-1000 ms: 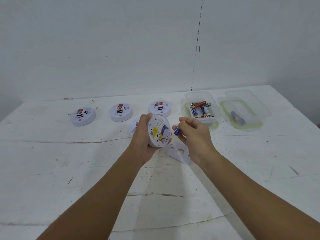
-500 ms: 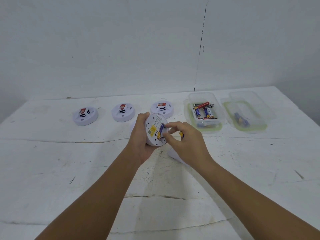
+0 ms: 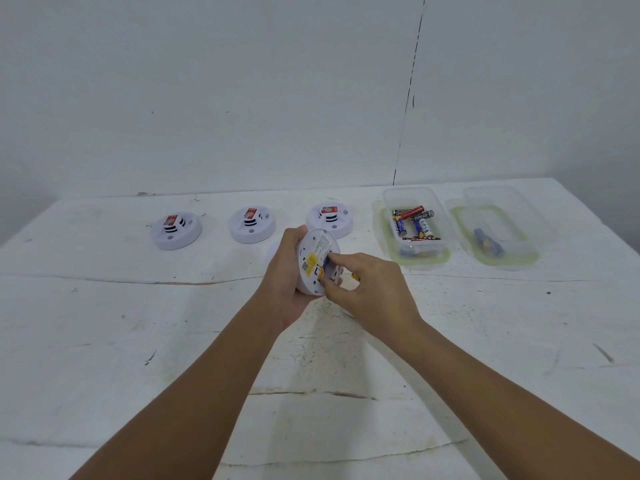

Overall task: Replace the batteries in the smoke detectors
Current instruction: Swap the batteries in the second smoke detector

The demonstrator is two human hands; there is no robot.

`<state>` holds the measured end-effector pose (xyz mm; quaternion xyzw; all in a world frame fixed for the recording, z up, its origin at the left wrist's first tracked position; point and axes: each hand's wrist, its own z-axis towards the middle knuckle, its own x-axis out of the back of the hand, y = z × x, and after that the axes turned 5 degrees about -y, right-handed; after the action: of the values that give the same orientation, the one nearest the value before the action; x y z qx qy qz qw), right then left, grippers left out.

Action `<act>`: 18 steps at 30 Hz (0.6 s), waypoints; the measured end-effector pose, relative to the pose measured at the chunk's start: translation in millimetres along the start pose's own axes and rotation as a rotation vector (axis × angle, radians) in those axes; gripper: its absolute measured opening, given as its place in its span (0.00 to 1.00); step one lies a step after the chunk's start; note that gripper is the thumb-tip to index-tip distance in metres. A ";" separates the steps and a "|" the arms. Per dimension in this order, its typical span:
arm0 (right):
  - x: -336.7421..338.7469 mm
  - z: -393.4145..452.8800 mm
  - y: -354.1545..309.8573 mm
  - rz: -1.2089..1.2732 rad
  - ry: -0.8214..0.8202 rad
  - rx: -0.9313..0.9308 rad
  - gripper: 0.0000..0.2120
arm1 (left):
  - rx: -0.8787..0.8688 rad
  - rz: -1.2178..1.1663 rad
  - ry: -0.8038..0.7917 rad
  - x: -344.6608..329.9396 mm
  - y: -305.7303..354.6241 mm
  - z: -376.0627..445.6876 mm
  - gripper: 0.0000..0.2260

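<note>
We are gripping the smoke detector [image 3: 313,268] in our left hand [image 3: 285,278] above the table's [image 3: 104,341] far edge while our right hand's [image 3: 372,289] fingertips [image 3: 333,258] are pinching a battery [image 3: 325,263] into it. It could be slipping out or going in backwards.

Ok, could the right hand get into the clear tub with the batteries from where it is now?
Probably yes. The battery tub stands open with no lid, just beyond the right hand, with nothing between them. But that hand is pressing a battery into the smoke detector.
</note>
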<state>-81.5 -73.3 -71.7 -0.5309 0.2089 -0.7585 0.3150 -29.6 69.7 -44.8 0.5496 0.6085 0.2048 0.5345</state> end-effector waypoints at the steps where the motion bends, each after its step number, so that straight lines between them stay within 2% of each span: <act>1: -0.1 -0.2 -0.5 0.004 -0.008 -0.014 0.23 | 0.010 0.020 0.000 0.2 0.4 -1.3 0.17; 6: 2.1 -0.5 -3.4 0.057 -0.028 -0.055 0.15 | 0.041 0.063 0.016 1.3 2.1 -5.4 0.16; 13: 5.4 -1.4 -2.0 0.097 -0.065 -0.044 0.15 | 0.058 0.025 0.038 4.2 1.4 -4.3 0.17; 18: 5.5 -4.6 -4.5 0.231 -0.137 -0.148 0.17 | 0.029 -0.031 0.058 2.8 -3.7 -1.8 0.17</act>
<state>-88.3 -74.0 -66.7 -0.5757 0.3019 -0.6616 0.3739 -32.3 71.7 -48.4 0.5418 0.6352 0.2036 0.5115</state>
